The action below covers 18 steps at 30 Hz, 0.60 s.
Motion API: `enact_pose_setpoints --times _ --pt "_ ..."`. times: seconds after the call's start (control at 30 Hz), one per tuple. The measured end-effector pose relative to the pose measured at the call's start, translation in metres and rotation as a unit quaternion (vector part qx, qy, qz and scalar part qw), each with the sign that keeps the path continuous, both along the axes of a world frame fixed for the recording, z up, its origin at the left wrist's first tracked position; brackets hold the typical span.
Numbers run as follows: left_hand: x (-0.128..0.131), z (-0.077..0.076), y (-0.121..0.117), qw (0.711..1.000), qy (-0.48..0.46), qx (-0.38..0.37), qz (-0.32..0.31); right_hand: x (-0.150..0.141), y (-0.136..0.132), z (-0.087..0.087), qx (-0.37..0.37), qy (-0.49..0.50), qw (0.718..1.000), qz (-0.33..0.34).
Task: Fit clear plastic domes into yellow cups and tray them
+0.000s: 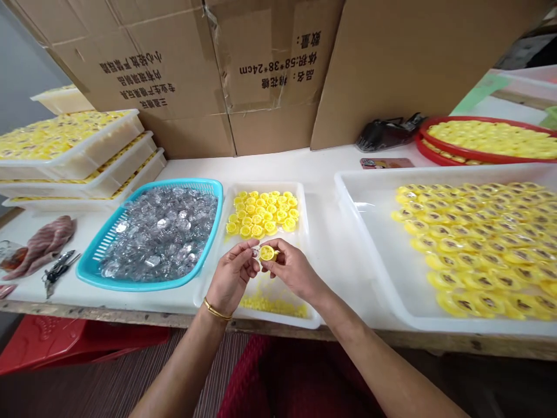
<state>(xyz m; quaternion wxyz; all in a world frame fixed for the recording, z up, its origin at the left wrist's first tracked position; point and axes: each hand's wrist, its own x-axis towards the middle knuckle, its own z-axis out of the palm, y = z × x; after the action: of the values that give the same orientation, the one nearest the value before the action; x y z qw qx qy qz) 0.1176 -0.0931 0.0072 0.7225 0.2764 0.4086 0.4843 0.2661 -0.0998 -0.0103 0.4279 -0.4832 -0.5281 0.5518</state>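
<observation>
Dark red cloth (300, 383) covers our lap, nearest to us. Next, yellow crumbs (278, 306) lie at the near end of a white tray (296, 187). Above this tray, our right hand (292, 266) pinches a small yellow cup (267, 253), round and open-faced, with paler lumps inside; our left hand (230, 276), close together with it, pinches a clear piece (256, 252) just beside the cup. Farther, similar yellow cups (256, 220) stand grouped.

Left hand (235, 271): ungloved; slim gold-coloured bangle (216, 310) at wrist, rounded, shiny.
Right hand (295, 268): ungloved, wrist bare.
Forearms (185, 363): slender, uncovered to frame's bottom edge.
Garment (244, 377): deep red, textured cloth, below table's (324, 217) near edge; middle shadowed.
</observation>
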Motion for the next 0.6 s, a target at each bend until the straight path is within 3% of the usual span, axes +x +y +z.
enact_pose_setpoints --times 0.13,0.33,0.6 --pt "0.008 -0.005 -0.003 0.999 0.042 0.019 0.008 0.001 0.0 -0.003 0.019 -0.033 0.999 -0.016" --pt "0.009 -0.008 0.001 0.98 0.171 0.104 0.007 -0.001 -0.001 -0.004 0.037 -0.051 0.998 -0.016" --pt "0.006 0.0 0.008 0.958 0.242 0.149 -0.039 -0.001 0.0 -0.004 0.065 -0.089 0.994 -0.005"
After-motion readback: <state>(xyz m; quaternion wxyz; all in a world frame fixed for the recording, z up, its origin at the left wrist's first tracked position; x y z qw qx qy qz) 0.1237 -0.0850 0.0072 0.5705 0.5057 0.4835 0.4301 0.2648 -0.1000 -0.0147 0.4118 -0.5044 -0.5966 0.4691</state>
